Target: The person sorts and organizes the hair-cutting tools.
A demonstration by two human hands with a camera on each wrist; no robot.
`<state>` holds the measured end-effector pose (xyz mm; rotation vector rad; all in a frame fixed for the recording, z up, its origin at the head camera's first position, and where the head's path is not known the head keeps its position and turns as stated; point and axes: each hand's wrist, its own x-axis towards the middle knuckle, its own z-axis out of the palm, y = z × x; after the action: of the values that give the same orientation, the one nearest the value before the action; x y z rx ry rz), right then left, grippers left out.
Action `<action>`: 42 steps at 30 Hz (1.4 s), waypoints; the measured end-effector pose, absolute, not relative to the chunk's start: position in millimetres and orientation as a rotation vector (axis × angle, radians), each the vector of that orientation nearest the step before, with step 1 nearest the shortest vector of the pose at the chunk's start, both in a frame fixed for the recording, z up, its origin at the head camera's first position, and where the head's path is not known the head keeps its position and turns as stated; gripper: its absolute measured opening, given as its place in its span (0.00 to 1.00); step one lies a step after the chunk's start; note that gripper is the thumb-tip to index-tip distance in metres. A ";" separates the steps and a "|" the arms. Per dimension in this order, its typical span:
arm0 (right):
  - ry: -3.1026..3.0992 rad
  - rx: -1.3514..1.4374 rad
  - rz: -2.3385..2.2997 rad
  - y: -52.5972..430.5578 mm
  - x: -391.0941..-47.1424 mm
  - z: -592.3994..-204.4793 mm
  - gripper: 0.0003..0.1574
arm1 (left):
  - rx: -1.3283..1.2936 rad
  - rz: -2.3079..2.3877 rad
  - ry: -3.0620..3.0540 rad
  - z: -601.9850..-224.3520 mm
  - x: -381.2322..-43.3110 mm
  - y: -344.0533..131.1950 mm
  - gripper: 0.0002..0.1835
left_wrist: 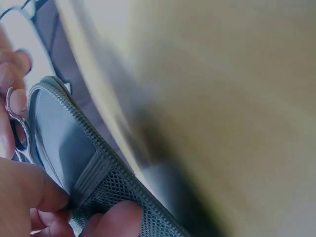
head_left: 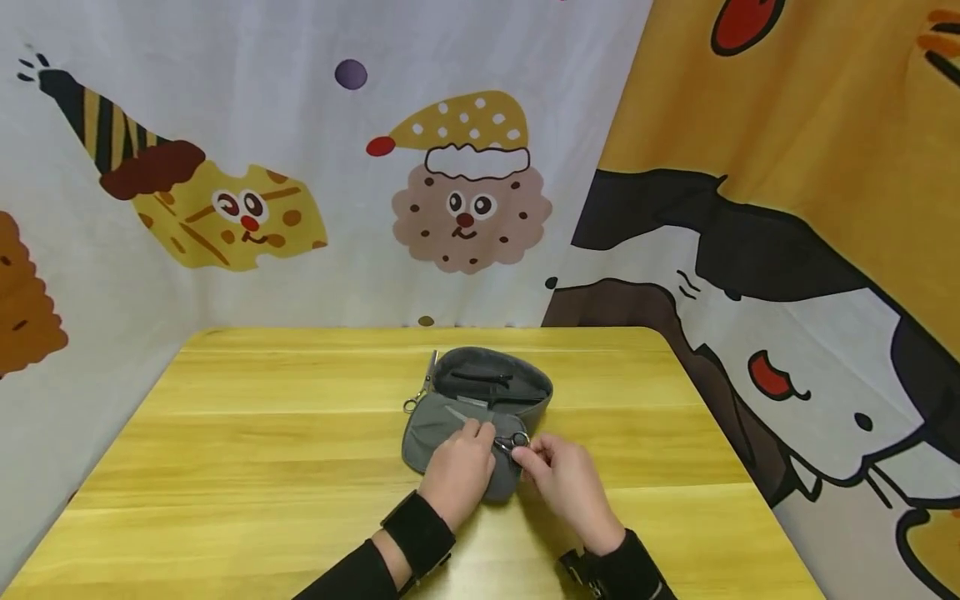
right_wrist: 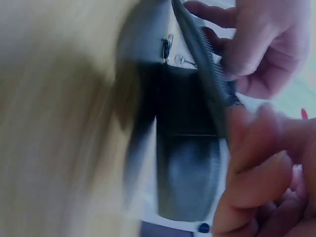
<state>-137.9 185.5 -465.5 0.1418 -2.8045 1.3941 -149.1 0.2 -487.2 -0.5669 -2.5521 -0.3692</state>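
Note:
A grey zip case (head_left: 420, 446) lies unzipped on the table, its lid folded toward me. On the lid's inner side is a mesh pocket (left_wrist: 121, 190) with an elastic edge. My left hand (head_left: 459, 471) grips the lid at that edge, thumb and fingers around the mesh. At the lid's right side, my right hand (head_left: 566, 483) pinches the ring handles of a pair of metal scissors (head_left: 517, 439). The scissors' blades run toward the left hand and are partly hidden by its fingers. In the left wrist view, fingertips rest around the scissor rings (left_wrist: 20, 133).
Another pair of silver scissors (head_left: 425, 385) leans at the case's left back side. Dark slim tools (head_left: 480, 379) sit inside the case's deeper half. The yellow wood-grain table (head_left: 262, 467) ends at a printed curtain (head_left: 300, 292) behind and at both sides.

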 end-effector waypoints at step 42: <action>-2.851 0.070 1.254 188.5 -134.7 -479.5 0.15 | -0.384 -0.197 -2.871 -452.5 -170.7 30.2 0.09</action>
<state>-134.7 188.5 -479.5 0.0701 -2.8507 1.2536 -170.7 30.2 -452.5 -0.3844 -2.8707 -0.1966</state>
